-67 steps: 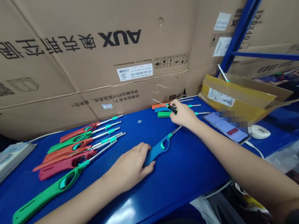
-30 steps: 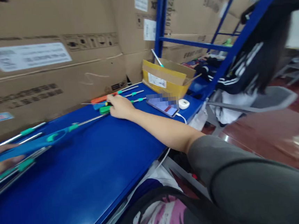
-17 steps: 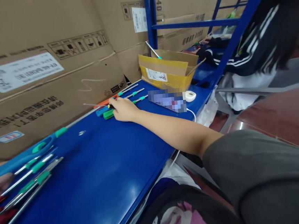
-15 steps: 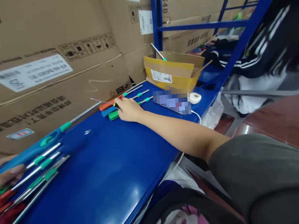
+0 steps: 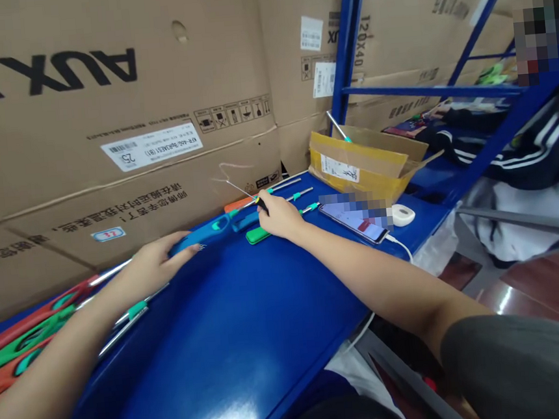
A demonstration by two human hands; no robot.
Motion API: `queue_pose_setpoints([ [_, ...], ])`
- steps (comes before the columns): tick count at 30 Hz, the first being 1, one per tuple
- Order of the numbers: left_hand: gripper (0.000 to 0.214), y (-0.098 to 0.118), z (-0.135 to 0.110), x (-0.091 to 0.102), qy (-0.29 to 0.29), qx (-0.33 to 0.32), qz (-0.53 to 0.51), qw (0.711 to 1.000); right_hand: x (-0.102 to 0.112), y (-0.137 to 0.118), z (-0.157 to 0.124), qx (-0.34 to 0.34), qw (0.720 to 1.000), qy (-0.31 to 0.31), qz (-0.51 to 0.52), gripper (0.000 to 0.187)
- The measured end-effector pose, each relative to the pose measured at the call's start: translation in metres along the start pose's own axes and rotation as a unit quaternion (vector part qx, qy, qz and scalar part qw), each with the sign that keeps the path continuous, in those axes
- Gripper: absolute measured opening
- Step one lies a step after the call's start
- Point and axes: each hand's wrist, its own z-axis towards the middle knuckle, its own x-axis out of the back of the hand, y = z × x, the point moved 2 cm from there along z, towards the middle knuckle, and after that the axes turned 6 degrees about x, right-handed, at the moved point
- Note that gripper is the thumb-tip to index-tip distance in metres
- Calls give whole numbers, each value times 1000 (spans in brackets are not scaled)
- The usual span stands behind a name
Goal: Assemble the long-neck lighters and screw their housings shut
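My left hand (image 5: 153, 265) holds the handle end of a blue long-nosed lighter (image 5: 206, 232), whose nose points right towards my right hand. My right hand (image 5: 279, 215) rests on the blue table (image 5: 232, 344), closed on a thin tool with a black handle and a fine metal shaft (image 5: 258, 202). Just under and beside this hand lie three more lighters: an orange one (image 5: 236, 205), a blue one (image 5: 247, 219) and a green one (image 5: 258, 236), their metal noses pointing right.
A heap of red, green and orange lighters (image 5: 23, 330) lies at the left. A phone (image 5: 356, 221), a white round device (image 5: 401, 215) and a yellow cardboard box (image 5: 358, 163) sit at the right end. Large cartons (image 5: 105, 120) wall the back. A person in a striped jacket (image 5: 523, 142) is beyond the blue rack.
The view has swung back to the left. My left hand has carried the blue lighter from the heap rightwards, up to my right hand, which has stayed by the three lighters.
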Motion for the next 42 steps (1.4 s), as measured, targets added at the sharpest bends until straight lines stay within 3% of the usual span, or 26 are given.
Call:
queue_pose_setpoints([
  [4,60,19,35,-26,-14,-81,18,996,0,-3,-2,5,1000,7,0,18],
  [11,52,50,86,-55,35,-113,30,993,4,-6,-4,10,999,42,-9,21],
  [17,39,60,96,-63,100,-136,42,985,-1,-3,-3,1,999,36,-7,22],
  [20,38,63,88,-67,110,-154,54,980,-3,-1,-2,-11,999,35,-3,24],
  [25,33,65,78,-76,61,-187,77,977,-4,0,-1,-17,999,44,11,25],
  [32,26,57,54,-65,42,-136,66,988,3,1,-3,6,998,65,22,22],
  [36,32,41,14,-48,46,-80,35,995,6,-3,-3,11,998,52,24,19],
  [42,42,15,-80,-23,60,1,7,998,10,-14,-7,-4,999,-18,41,16],
])
